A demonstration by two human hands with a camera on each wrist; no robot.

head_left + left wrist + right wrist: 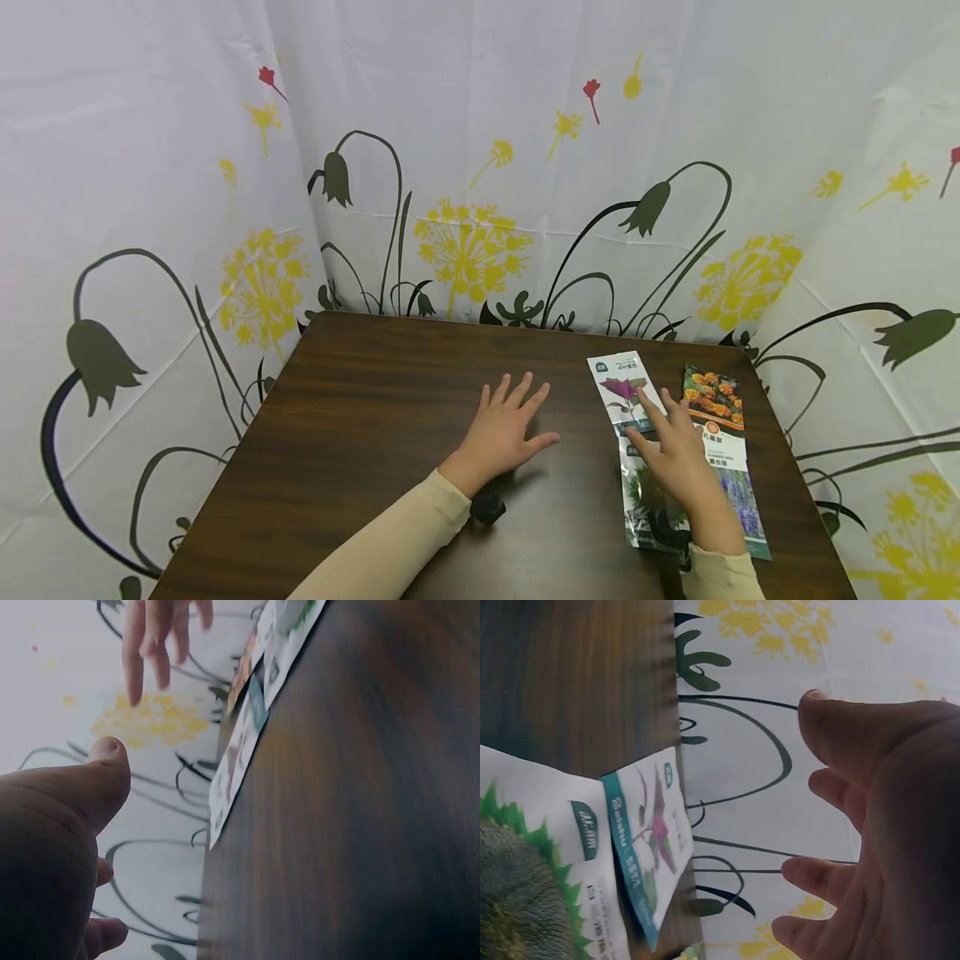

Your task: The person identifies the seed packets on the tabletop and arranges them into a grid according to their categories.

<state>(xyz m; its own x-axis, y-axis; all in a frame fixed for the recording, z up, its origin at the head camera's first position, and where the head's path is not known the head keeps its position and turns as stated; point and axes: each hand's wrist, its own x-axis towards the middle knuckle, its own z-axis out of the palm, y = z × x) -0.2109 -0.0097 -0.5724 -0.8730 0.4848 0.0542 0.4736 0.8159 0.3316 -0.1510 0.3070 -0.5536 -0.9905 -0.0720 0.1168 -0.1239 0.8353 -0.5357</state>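
Both of your hands are spread flat with straight fingers, and neither is pinching or curled round anything. Your right hand hovers over, or lightly rests on, the overlapped seed packets at the table's right side; whether the fingertips actually press the paper can't be told from these views. Under it lie the white paper packet with a purple flower, farthest from you, and the glossy packet printed with a green spiky plant, nearer you. Just beside them, toward the right edge, sit the packet with orange marigolds and the packet with lavender-blue flowers. They lie face up in a loose cluster, probably so each picture reads at a glance. Your left hand rests palm-down, well apart, on the dark brown wooden table, likely just parked. Behind hangs a white flower-printed curtain.
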